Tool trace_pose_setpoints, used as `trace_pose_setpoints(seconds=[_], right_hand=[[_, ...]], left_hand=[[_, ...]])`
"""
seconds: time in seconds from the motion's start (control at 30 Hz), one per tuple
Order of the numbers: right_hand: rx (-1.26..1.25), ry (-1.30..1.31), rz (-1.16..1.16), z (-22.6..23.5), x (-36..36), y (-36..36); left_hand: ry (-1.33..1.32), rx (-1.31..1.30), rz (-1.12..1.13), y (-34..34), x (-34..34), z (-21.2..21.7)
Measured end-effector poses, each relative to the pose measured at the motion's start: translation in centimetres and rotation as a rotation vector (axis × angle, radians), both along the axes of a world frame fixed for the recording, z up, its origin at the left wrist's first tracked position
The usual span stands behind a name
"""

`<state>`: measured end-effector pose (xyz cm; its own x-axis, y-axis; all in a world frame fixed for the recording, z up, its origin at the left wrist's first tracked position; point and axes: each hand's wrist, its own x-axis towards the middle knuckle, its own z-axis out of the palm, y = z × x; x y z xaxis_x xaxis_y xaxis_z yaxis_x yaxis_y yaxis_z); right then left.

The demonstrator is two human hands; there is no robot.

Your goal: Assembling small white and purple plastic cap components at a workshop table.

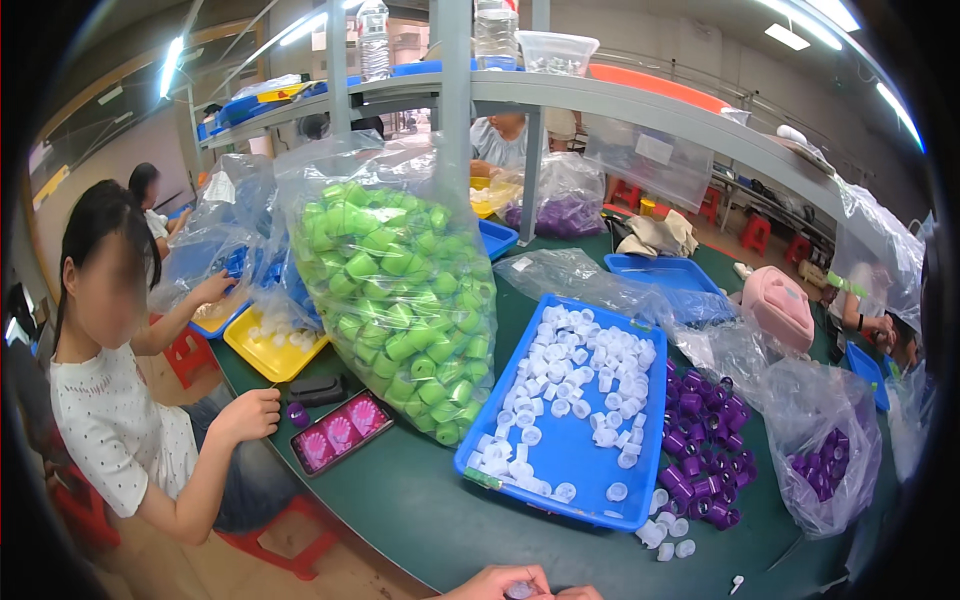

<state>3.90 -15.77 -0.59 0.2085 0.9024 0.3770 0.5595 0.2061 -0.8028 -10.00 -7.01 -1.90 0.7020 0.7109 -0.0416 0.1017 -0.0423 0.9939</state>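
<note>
At the lower edge, my left hand [497, 580] is closed round a small translucent plastic cap [518, 590]. Only a sliver of my right hand [578, 593] shows beside it; its fingers are mostly cut off by the frame. Beyond my hands lies a blue tray [570, 496] holding many small translucent white caps [572, 365]. Shiny purple caps [705, 440] are heaped along the tray's right side, and a few loose white caps [668, 530] lie at its near right corner.
A large clear bag of green caps [400, 310] stands left of the tray. A phone [342, 432] lies near the table edge, with a co-worker [120, 400] seated to the left. At right are a bag of purple pieces [825, 460] and a pink pouch [778, 308]. A shelf [640, 105] spans overhead.
</note>
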Motion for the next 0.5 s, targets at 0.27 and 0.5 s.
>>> trace_pose_setpoints(seconds=[0.27, 0.5], right_hand=[[-0.060, -0.113, 0.094, 4.9, 1.4, -1.1], [-0.083, -0.105, 0.128, 13.8, 3.5, -1.6]], left_hand=[[-0.011, -0.004, -0.168, 0.7, 0.7, 2.9], [-0.233, 0.303, -0.287, 1.4, 2.9, 12.2]])
